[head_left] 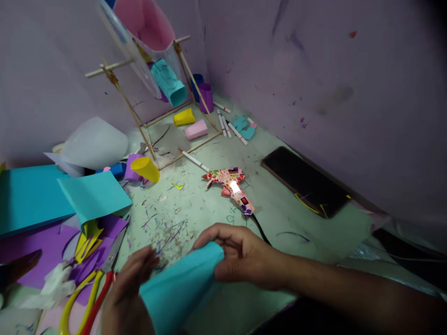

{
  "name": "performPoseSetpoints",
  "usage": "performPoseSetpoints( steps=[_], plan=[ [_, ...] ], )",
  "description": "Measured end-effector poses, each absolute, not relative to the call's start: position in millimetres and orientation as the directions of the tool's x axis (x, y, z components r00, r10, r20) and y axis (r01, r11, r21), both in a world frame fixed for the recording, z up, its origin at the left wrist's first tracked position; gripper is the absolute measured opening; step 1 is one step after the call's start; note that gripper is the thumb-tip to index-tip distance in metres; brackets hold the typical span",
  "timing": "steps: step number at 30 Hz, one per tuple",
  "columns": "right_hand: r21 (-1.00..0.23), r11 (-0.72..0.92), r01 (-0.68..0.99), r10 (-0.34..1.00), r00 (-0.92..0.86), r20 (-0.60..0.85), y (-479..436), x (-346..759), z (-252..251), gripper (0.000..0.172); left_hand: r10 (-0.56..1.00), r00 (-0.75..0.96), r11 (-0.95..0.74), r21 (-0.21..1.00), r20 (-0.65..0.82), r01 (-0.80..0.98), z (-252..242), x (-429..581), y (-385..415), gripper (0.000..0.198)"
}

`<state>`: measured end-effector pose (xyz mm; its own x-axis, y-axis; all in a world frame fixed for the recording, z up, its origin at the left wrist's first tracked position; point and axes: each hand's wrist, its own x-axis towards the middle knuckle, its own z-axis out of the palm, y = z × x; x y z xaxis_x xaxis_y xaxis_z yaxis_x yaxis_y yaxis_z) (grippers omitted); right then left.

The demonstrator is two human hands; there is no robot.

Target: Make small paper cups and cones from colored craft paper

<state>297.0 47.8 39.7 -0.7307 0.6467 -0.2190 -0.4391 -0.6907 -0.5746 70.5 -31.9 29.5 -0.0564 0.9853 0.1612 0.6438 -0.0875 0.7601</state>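
Observation:
A turquoise paper piece (181,288), curved or folded, is in front of me at the bottom of the view. Its far right end is pinched between the thumb and fingers of my right hand (240,256). Beside its left edge is my left hand (129,291), slightly blurred, with fingers stretched out; whether the palm touches the paper is unclear. Beyond my right hand a flower-patterned glue gun (232,186) lies on its side, its dark cord running back toward my wrist. Scissors (92,284) with red and yellow handles lie left of my left hand.
A stick frame (129,107) carries a wheel (129,46) with paper cups. Several small paper cups (196,130) and white markers (237,133) lie near it. A phone (307,181) rests at right by the wall. Turquoise sheets (96,195) and purple scraps (45,251) cover the left side.

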Motion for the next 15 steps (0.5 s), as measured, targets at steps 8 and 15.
performPoseSetpoints(
  steps=[8, 15],
  plan=[
    [-0.777, -0.571, -0.264, 0.646, -0.729, -0.228, 45.8, 298.9, 44.3, 0.051, 0.946, 0.090, -0.310, 0.783, 0.312, 0.540, 48.2, 108.0, -13.7, 0.038],
    [-0.969, -0.208, 0.133, 0.939, -0.250, -0.235, 32.2, 336.1, 61.0, 0.040, 0.988, 0.111, -0.155, 0.698, 0.108, 0.699, 58.1, 112.8, -16.8, 0.036]
  ],
)
